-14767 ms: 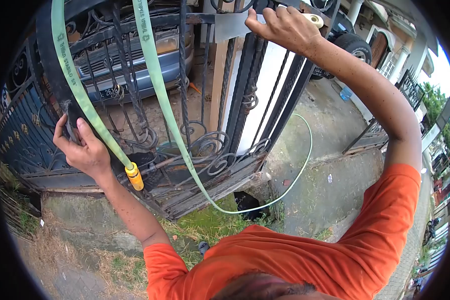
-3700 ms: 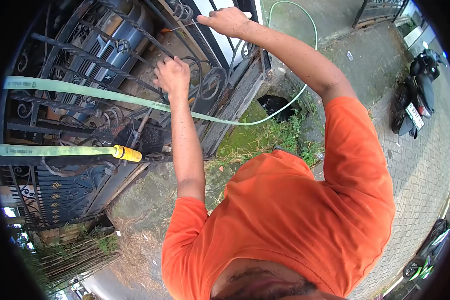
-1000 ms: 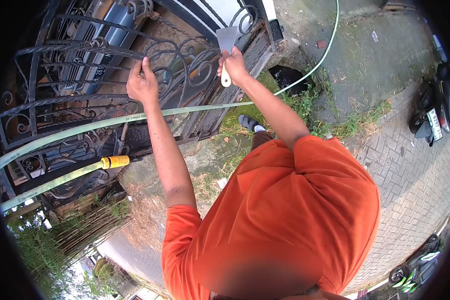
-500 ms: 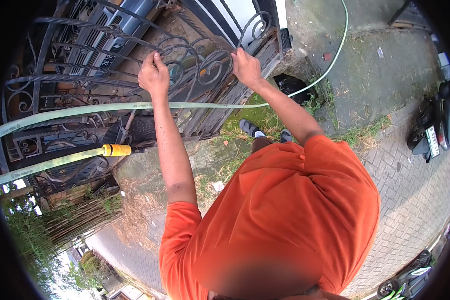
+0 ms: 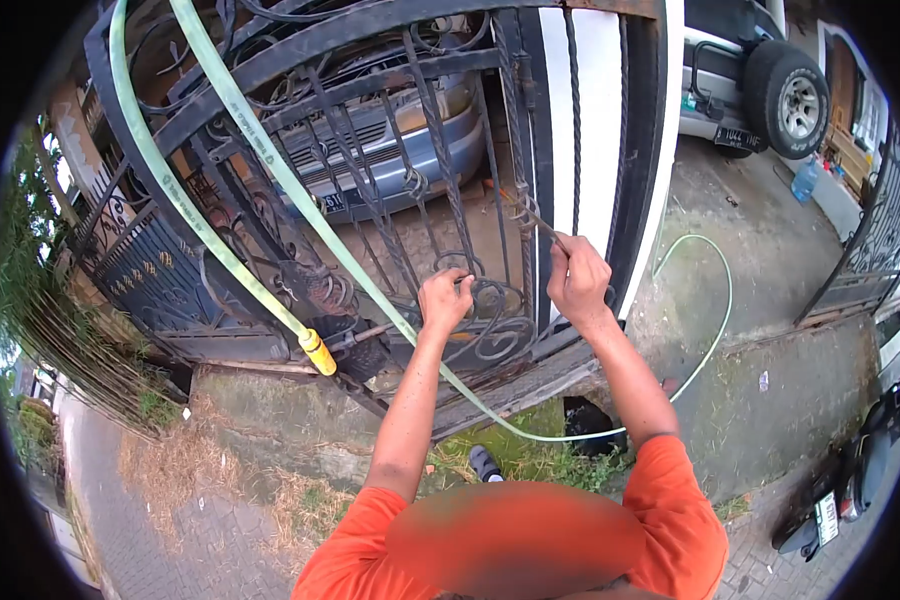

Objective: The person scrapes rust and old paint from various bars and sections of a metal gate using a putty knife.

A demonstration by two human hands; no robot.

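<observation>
My left hand is closed in a pinch in front of the lower scrollwork of the black iron gate; what it holds, if anything, is too small to tell. My right hand, beside the white panel, has its fingers closed on the lower end of a thin brown strip. The strip runs up to a gate bar. A pale green hose hangs over the gate and passes just by my left wrist. Left of it hangs another hose length with a yellow connector.
Behind the gate stands a blue-grey car. A vehicle with a spare wheel is at the upper right. The green hose crosses a dark hole in the ground near my feet. A parked motorcycle stands at the right.
The view has turned and tilted up, showing more of the gate and the second vehicle. My hands appear closer together, and the brown strip at my right hand now shows clearly.
</observation>
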